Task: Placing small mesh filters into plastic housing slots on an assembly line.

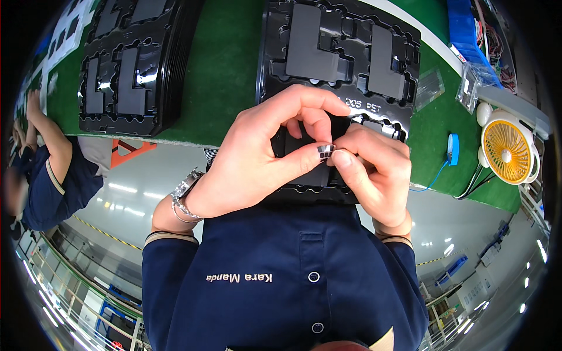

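Dead center of the frame, our left hand (257, 158) and right hand (374, 169) pinch a tiny dark chip (325, 152) between thumb tips over the black tray (275, 52). We'd keep the fingers snug and move slowly.

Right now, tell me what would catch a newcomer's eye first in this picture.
At the centre, the left hand and right hand meet fingertip to fingertip, pinching a small dark square piece over a black moulded tray with L-shaped pockets. A second stack of black trays lies on the green mat at upper left. At far right, a small yellow desk fan stands out brightly.
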Demonstrator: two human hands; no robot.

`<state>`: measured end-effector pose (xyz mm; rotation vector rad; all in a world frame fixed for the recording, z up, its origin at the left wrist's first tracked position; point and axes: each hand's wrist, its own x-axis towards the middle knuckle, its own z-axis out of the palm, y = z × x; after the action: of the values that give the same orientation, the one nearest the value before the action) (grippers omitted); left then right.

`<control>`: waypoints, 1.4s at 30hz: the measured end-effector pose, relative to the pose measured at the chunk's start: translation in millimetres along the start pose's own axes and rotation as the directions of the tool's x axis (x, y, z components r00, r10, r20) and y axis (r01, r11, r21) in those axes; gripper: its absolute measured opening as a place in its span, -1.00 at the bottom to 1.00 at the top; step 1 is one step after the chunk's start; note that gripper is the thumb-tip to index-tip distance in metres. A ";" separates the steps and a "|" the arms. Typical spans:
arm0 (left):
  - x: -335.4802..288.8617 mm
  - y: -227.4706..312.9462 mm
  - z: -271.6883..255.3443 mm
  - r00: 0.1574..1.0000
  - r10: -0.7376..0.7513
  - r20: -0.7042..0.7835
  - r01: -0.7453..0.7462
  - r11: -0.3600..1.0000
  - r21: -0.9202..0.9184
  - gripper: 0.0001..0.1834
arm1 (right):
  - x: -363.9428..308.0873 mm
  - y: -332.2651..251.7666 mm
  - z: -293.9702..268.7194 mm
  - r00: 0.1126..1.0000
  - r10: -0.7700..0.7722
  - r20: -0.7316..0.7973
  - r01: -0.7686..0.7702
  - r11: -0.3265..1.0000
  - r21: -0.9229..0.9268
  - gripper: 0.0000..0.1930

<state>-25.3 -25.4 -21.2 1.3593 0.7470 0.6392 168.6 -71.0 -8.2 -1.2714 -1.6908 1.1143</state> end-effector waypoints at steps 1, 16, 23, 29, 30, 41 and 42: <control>0.5 0.1 0.9 1.000 0.007 -0.001 -0.006 1.000 0.009 -0.56 | 0.8 0.5 -0.8 1.000 -0.013 -0.003 0.013 1.000 -0.013 -0.92; 23.8 -6.5 54.4 0.961 0.208 0.184 -0.267 0.510 0.818 -0.45 | -23.7 15.1 -42.8 0.828 -0.174 -0.533 0.134 0.984 -0.113 -0.88; 29.3 -13.5 75.3 0.950 0.170 0.261 -0.294 0.215 0.931 -0.39 | -33.3 21.0 -46.8 0.833 -0.156 -0.531 0.118 0.987 -0.104 -0.88; 36.9 -12.4 74.9 0.937 0.260 0.232 -0.295 0.237 0.926 -0.42 | -40.3 21.9 -48.7 0.808 -0.147 -0.570 0.121 0.989 -0.083 -0.87; 36.0 -13.9 74.7 0.936 0.260 0.240 -0.301 0.232 0.925 -0.43 | -42.4 22.1 -49.8 0.805 -0.140 -0.577 0.118 0.990 -0.076 -0.87; 41.2 -14.7 75.4 0.952 0.248 0.182 -0.278 0.439 0.855 -0.51 | -43.5 19.1 -47.6 0.856 -0.124 -0.502 0.085 0.991 -0.101 -0.87; 41.2 -12.3 73.5 0.953 0.242 0.180 -0.284 0.521 0.805 -0.52 | -44.2 20.2 -47.8 0.846 -0.129 -0.518 0.092 0.991 -0.098 -0.87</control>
<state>57.7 -40.1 -33.6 2.4109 0.8491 0.4864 229.6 -101.2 -12.5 -1.3502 -1.3685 0.5659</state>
